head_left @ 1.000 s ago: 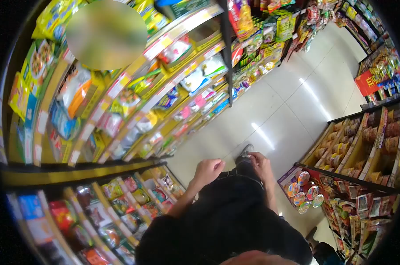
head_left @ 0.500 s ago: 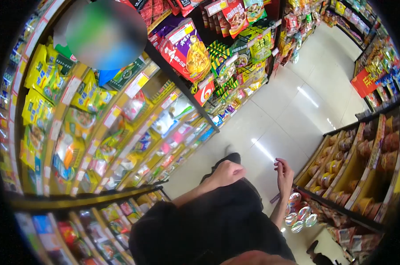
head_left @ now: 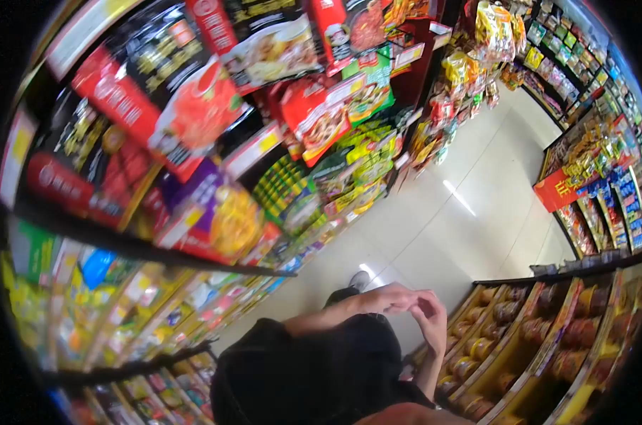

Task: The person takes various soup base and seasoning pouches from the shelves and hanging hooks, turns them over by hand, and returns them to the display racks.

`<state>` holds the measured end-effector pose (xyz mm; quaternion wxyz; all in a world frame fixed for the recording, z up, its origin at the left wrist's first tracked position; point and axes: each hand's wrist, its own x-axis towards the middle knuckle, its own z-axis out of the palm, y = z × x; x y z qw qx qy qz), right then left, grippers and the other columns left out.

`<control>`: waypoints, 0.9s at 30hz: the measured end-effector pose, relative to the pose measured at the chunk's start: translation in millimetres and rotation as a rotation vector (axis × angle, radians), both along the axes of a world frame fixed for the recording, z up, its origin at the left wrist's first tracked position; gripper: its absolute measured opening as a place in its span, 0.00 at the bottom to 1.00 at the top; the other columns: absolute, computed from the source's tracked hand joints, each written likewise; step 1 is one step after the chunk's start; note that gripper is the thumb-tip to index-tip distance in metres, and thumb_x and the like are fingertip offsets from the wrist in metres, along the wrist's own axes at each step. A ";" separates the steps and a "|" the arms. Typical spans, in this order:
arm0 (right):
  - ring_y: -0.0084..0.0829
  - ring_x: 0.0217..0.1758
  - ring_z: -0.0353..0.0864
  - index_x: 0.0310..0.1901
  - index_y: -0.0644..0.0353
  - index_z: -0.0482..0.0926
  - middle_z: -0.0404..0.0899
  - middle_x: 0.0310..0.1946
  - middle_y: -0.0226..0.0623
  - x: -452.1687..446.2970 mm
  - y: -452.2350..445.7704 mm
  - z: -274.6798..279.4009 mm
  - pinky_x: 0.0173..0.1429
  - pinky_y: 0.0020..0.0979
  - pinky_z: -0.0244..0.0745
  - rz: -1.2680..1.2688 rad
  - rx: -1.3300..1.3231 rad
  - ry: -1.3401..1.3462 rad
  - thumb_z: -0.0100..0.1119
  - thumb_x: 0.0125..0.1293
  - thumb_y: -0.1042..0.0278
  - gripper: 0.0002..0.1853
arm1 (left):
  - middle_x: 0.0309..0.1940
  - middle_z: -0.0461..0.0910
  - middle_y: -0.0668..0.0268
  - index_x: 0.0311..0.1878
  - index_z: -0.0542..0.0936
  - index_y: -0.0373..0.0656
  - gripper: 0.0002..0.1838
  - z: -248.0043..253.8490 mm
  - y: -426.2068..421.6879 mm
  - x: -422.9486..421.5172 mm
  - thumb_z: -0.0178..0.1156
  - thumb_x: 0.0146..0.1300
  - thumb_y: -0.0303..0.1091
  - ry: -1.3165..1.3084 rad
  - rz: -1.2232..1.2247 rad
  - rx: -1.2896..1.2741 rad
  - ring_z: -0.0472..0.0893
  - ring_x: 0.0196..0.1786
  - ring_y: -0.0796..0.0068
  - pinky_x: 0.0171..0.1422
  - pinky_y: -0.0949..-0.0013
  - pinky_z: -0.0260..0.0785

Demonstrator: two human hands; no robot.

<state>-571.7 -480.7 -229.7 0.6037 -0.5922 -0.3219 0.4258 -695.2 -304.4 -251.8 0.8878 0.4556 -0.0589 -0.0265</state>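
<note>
My left hand (head_left: pixel 387 299) is in front of my dark clothing, its fingers curled and pressed together with nothing visible in them. Close beside it, at its right, my right hand (head_left: pixel 430 312) has bent fingers with a gap between them, and it holds nothing that I can make out. The fingertips of both hands meet or nearly meet; whether they touch is not clear. Below the hands, a shoe (head_left: pixel 360 280) shows on the pale tiled floor (head_left: pixel 434 234).
At the left are shelves with black and red food packets (head_left: pixel 193 106) and a purple packet (head_left: pixel 229 212). Tilted racks of round tubs (head_left: pixel 480 347) stand at the right. Hanging snack bags (head_left: pixel 462 71) and a red sign (head_left: pixel 556 190) are farther along the aisle.
The view has moved along the aisle, and the black and red packets now fill the upper left. My hands, apart before, have come together. The tub racks appear lower and nearer.
</note>
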 end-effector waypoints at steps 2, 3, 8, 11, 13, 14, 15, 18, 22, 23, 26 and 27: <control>0.29 0.56 0.81 0.62 0.65 0.80 0.79 0.55 0.38 42.5 15.3 20.7 0.63 0.30 0.76 0.058 -0.016 -0.042 0.72 0.65 0.74 0.23 | 0.20 0.67 0.76 0.38 0.79 0.38 0.25 3.1 22.6 50.1 0.49 0.81 0.52 0.021 -0.251 0.053 0.66 0.23 0.84 0.28 0.75 0.56; 0.29 0.57 0.81 0.64 0.65 0.79 0.79 0.57 0.38 58.6 22.4 25.4 0.64 0.31 0.76 0.087 -0.017 -0.045 0.73 0.64 0.74 0.26 | 0.19 0.68 0.75 0.38 0.79 0.38 0.26 12.0 31.2 69.7 0.49 0.81 0.53 -0.013 -0.335 0.046 0.67 0.22 0.84 0.28 0.76 0.57; 0.38 0.51 0.86 0.72 0.66 0.69 0.76 0.65 0.47 122.3 48.2 30.0 0.49 0.36 0.90 0.252 -0.023 0.235 0.74 0.61 0.81 0.38 | 0.23 0.81 0.63 0.42 0.82 0.35 0.32 22.5 50.7 159.8 0.42 0.84 0.57 -0.038 -0.657 0.108 0.80 0.22 0.76 0.29 0.75 0.70; 0.38 0.51 0.87 0.73 0.67 0.68 0.76 0.64 0.48 156.1 68.5 19.7 0.51 0.37 0.90 0.294 0.007 0.484 0.73 0.61 0.82 0.38 | 0.29 0.85 0.56 0.47 0.85 0.37 0.34 17.0 50.9 202.1 0.37 0.85 0.57 0.048 -0.540 0.303 0.82 0.22 0.71 0.27 0.74 0.73; 0.38 0.51 0.88 0.73 0.67 0.68 0.77 0.64 0.48 186.9 79.1 15.2 0.52 0.38 0.90 0.295 0.037 0.637 0.72 0.60 0.83 0.38 | 0.33 0.86 0.53 0.50 0.86 0.38 0.35 4.5 56.5 231.9 0.36 0.85 0.58 0.089 -0.495 0.308 0.83 0.22 0.69 0.26 0.74 0.74; 0.38 0.51 0.88 0.73 0.67 0.68 0.77 0.64 0.49 206.0 79.1 12.7 0.52 0.38 0.90 0.271 0.054 0.708 0.72 0.60 0.84 0.39 | 0.35 0.87 0.52 0.51 0.86 0.38 0.35 -27.9 57.5 248.7 0.36 0.85 0.58 0.101 -0.528 0.229 0.83 0.22 0.68 0.26 0.73 0.76; 0.39 0.50 0.88 0.73 0.67 0.67 0.78 0.64 0.49 230.5 78.1 9.9 0.53 0.39 0.90 0.242 0.073 0.770 0.72 0.60 0.84 0.39 | 0.36 0.87 0.52 0.51 0.86 0.38 0.36 -34.3 57.5 273.9 0.35 0.84 0.59 0.132 -0.552 0.198 0.84 0.22 0.68 0.26 0.73 0.77; 0.38 0.51 0.90 0.66 0.69 0.76 0.83 0.60 0.47 321.6 76.8 -13.1 0.57 0.37 0.85 0.244 0.054 0.114 0.72 0.58 0.76 0.32 | 0.42 0.88 0.54 0.52 0.86 0.38 0.40 -9.2 64.2 346.7 0.33 0.83 0.63 0.288 -0.555 0.197 0.84 0.22 0.69 0.26 0.72 0.79; 0.31 0.56 0.87 0.61 0.64 0.81 0.86 0.57 0.42 417.7 76.2 6.4 0.58 0.34 0.82 0.226 0.070 0.046 0.72 0.58 0.69 0.28 | 0.43 0.88 0.57 0.48 0.88 0.36 0.45 32.1 57.5 441.9 0.30 0.81 0.67 0.238 -0.497 0.276 0.84 0.20 0.69 0.27 0.75 0.78; 0.31 0.56 0.87 0.62 0.63 0.81 0.86 0.56 0.42 439.9 79.3 13.4 0.58 0.34 0.83 0.228 0.067 0.088 0.71 0.57 0.70 0.28 | 0.43 0.88 0.57 0.47 0.89 0.36 0.46 50.9 62.1 470.3 0.29 0.81 0.67 0.168 -0.496 0.290 0.83 0.20 0.69 0.28 0.76 0.78; 0.31 0.56 0.87 0.64 0.63 0.79 0.86 0.56 0.40 500.3 98.4 31.3 0.58 0.35 0.83 0.277 0.034 0.112 0.71 0.57 0.74 0.29 | 0.34 0.87 0.62 0.46 0.90 0.39 0.46 67.8 81.6 520.7 0.28 0.82 0.66 0.267 -0.458 0.412 0.82 0.23 0.73 0.35 0.75 0.78; 0.31 0.56 0.87 0.64 0.62 0.78 0.86 0.56 0.40 515.5 104.0 34.9 0.58 0.35 0.83 0.306 0.009 0.104 0.71 0.57 0.75 0.30 | 0.32 0.86 0.62 0.46 0.91 0.40 0.45 62.1 82.1 530.7 0.28 0.82 0.66 0.309 -0.440 0.421 0.82 0.24 0.74 0.36 0.75 0.78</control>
